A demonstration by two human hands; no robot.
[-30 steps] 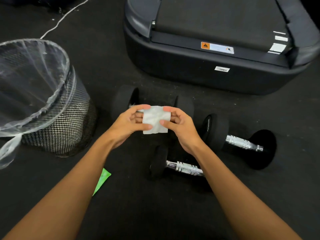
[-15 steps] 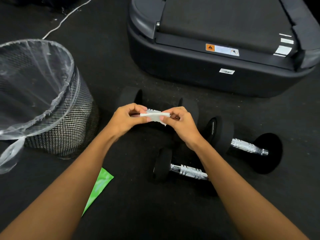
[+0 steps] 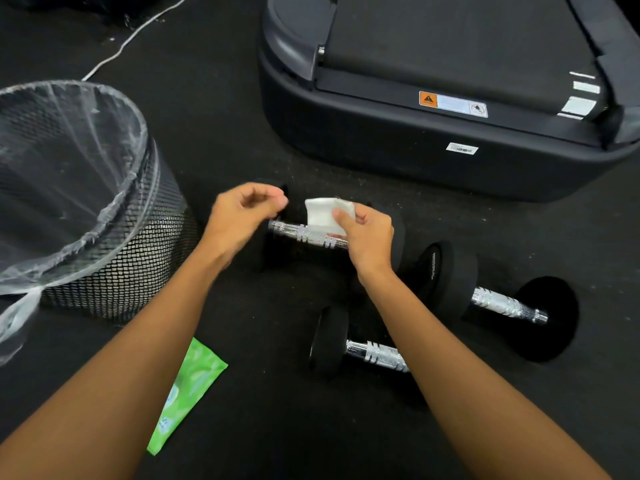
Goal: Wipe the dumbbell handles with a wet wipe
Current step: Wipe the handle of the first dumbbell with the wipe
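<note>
**Wipe in right hand, above far dumbbell handle**

Right hand (image 3: pixel 367 237) is pinching the folded white wet wipe (image 3: pixel 327 213), fingers clamped on its right edge. Wipe is sitting just above the chrome handle (image 3: pixel 304 233) of the far dumbbell (image 3: pixel 277 237); can't tell if it's touching. Left hand (image 3: pixel 239 216) is hovering just left of the wipe, fingers loosely curled, slightly apart, holding nothing, motion-blurred.

Two more dumbbells are lying on the floor: one (image 3: pixel 498 299) right of the right hand, one (image 3: pixel 349 348) below it, partly hidden by the forearm.

Floor (image 3: pixel 277 427) is dark, matte, speckled with dust. Green wipe packet (image 3: pixel 187 386) is lying under the left forearm. Mesh bin with clear liner (image 3: pixel 86 202) is standing left of the left hand. Treadmill base (image 3: pixel 433 133) is sitting beyond both hands, white cable (image 3: pixel 131 39) running at top left.
</note>
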